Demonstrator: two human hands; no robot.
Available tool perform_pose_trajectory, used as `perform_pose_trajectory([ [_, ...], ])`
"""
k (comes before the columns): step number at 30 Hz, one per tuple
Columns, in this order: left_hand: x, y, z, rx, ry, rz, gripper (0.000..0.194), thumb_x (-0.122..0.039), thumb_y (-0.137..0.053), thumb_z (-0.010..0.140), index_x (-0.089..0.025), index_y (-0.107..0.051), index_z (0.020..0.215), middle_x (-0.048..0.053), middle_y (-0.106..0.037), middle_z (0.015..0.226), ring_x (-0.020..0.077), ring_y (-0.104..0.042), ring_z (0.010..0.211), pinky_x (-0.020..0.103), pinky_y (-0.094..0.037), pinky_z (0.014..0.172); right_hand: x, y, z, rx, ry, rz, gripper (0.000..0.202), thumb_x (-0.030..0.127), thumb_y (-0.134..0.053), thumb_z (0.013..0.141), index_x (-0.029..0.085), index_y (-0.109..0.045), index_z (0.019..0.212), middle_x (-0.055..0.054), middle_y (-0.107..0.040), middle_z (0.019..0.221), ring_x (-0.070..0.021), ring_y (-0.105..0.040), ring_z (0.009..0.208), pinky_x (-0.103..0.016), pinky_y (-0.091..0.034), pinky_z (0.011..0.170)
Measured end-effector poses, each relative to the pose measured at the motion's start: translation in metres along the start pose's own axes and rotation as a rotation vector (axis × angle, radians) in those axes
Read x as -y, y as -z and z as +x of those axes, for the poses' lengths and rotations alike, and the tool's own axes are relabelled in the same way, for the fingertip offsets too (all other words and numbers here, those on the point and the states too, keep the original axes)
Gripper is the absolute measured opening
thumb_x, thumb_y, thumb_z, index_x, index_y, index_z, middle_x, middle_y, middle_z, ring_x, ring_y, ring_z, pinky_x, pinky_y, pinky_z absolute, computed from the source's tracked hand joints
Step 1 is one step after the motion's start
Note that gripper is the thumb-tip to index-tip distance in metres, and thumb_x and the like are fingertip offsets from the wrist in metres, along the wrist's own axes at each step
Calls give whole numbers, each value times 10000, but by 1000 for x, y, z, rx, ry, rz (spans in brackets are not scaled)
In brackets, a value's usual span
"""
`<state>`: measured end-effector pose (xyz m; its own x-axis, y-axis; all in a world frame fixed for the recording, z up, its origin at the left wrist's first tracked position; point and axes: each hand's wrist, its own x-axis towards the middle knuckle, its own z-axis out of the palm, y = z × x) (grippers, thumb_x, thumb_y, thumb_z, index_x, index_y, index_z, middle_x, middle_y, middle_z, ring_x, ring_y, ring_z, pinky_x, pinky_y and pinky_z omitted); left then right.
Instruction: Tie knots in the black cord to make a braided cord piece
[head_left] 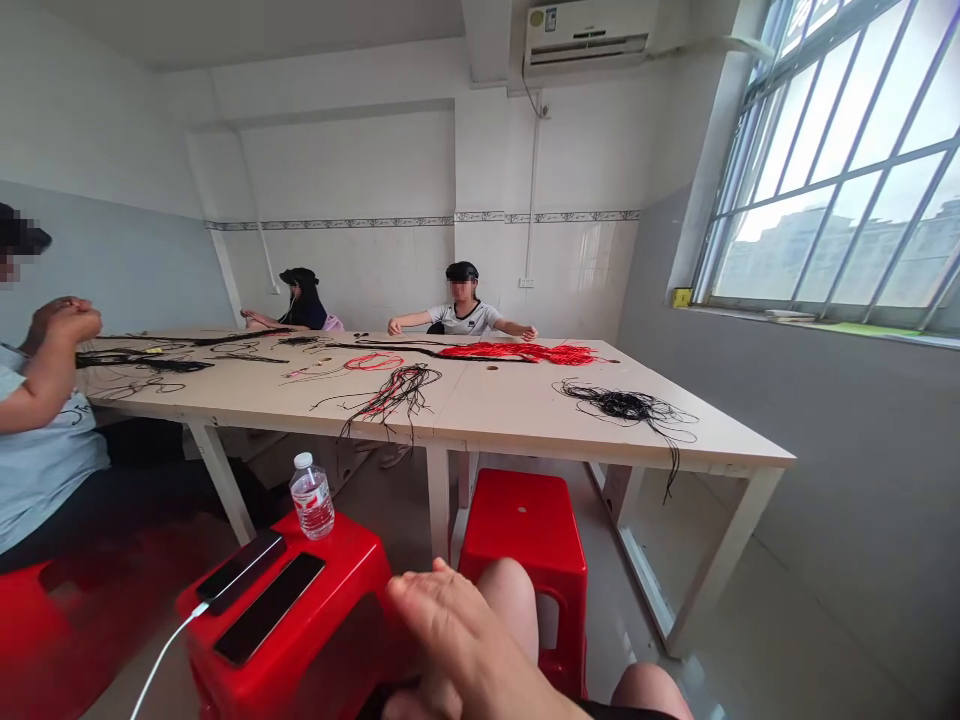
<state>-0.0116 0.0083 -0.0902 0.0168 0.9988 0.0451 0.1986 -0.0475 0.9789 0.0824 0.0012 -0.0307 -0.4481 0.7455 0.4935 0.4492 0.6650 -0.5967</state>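
Observation:
My right hand (457,625) is raised over my lap at the bottom of the view, its back turned to me. Its fingers bend downward, pressed together, and the palm side is hidden, so what it holds, if anything, does not show. Beneath it, only a small part of my left hand (421,697) is visible; its fingers are covered. Just left of the hands is a red stool (352,570) bearing a black phone (270,608), a black power bank (241,570) with a white cable (166,650), and a clear water bottle (312,500).
Another red stool (523,510) stands before my knees. The long table (517,420) ahead bears black cords (628,404), a mixed black and red bundle (394,395) and red cords (525,353). Several people sit around it, one close at left (45,430). A barred window (840,180) is at right.

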Motion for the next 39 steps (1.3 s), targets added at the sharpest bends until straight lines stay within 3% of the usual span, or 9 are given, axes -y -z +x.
perform_pose_trajectory([
  [4,-1,14,14,145,-64,15,260,-429,-512,789,-222,-625,900,66,-605,774,267,-597,843,405,-501,776,-34,-13,1,68,-260,160,536,317,-602,775,106,-550,1266,-158,-642,1165,-280,-598,1078,-391,-477,921],
  [8,-3,22,29,91,-170,283,179,-318,-449,819,-192,-539,730,63,-596,804,202,-569,794,320,-448,764,-77,-17,-14,-26,-471,308,313,353,-537,837,122,-678,996,-95,-714,867,-223,-665,822,-292,-510,722],
  [11,2,19,36,101,-72,411,172,-299,-422,813,-193,-516,715,54,-594,761,200,-561,762,307,-418,719,-95,-19,-23,-38,-532,227,254,319,-539,823,132,-687,736,-56,-677,666,-194,-625,661,-257,-446,585],
  [19,8,16,30,139,129,447,178,-320,-420,784,-187,-501,698,22,-569,689,188,-534,701,289,-375,659,-108,-13,-40,-80,-594,192,205,259,-503,788,149,-591,640,-7,-588,569,-134,-511,544,-230,-320,505],
  [28,8,17,21,76,231,319,159,-298,-539,692,-154,-598,726,32,-610,706,186,-551,716,272,-392,678,-114,-22,-54,-144,-564,145,280,361,-449,860,181,-561,678,-36,-638,661,-179,-576,640,-264,-382,595],
  [39,10,14,20,79,259,375,165,-325,-511,703,-184,-506,618,-16,-486,596,152,-449,619,259,-297,599,-127,-16,-58,-9,-556,165,241,318,-442,853,169,-560,705,-28,-635,701,-155,-559,668,-249,-381,606],
])
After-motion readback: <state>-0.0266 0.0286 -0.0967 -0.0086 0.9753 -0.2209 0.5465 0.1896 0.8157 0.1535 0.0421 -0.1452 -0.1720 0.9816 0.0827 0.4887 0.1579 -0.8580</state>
